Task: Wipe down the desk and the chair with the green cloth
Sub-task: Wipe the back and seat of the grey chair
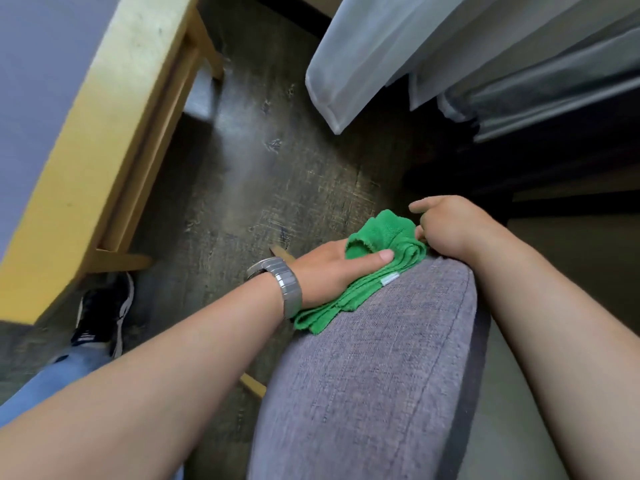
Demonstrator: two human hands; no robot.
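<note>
The green cloth (377,244) lies bunched on the far end of the chair's grey fabric cushion (374,375). My left hand (329,271), with a metal watch on the wrist, presses on the cloth, its thumb laid across the folds. My right hand (450,226) grips the cloth's far bunched end at the cushion's top edge, fingers curled. The light wooden desk (114,109) stands at the left, its frame and legs seen from the side.
Dark wood-grain floor (277,150) runs between desk and chair. White curtains (433,46) hang at the upper right. My leg in blue jeans and a dark shoe (104,313) stand by the desk's foot. A wooden part of the chair (252,384) shows below the cushion.
</note>
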